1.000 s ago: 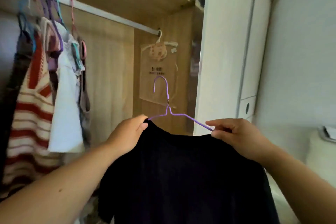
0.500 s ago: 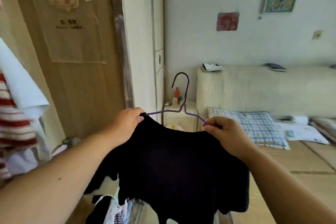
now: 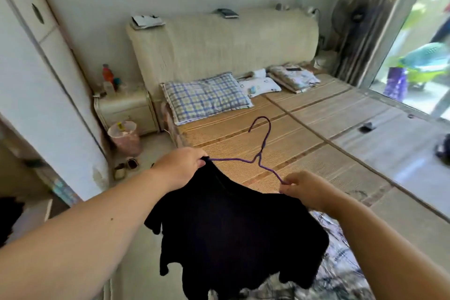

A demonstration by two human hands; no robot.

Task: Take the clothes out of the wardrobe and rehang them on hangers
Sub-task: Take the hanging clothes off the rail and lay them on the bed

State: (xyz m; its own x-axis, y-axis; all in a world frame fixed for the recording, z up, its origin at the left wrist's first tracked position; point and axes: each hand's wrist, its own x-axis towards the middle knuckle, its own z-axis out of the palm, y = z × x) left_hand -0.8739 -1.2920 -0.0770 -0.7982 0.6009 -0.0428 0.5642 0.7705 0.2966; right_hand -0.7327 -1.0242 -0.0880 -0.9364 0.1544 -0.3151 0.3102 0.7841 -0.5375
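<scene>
Obs., head view: one black short-sleeved fabric garment point(image 3: 231, 238) hangs on one thin purple wire hanger point(image 3: 231, 159), held in the air over the near edge of a bed covered with a woven straw mat point(image 3: 316, 153). The hook points up and away from the person.

Left hand point(image 3: 181, 165): fingers curled, pinching the garment's left shoulder together with the hanger's end. Right hand point(image 3: 309, 190): thumb and fingers closed on the hanger's right arm just where it enters the fabric. Both hands are occupied.

Progress (judgement): the removal half is done for this item, as it is outside the white wardrobe point(image 3: 36, 80), whose side panel shows at the left. The rehang half is not done. The garment sits on its hanger, not yet laid down or slipped off. How many pieces are left inside cannot be told, since the interior is not in view.

Counts:
- hangers: 1
- garments in hand: 1
- hands: 2
- blue checked pillow point(image 3: 207, 97): 1
- small white printed pillow point(image 3: 260, 85): 1
- cream bedside cabinet point(image 3: 126, 109): 1
- pink bin point(image 3: 125, 137): 1
- standing fan point(image 3: 355, 14): 1

A grey patterned cloth point(image 3: 341, 263) lies under the garment, lower right; whether it is clothing, cannot tell
</scene>
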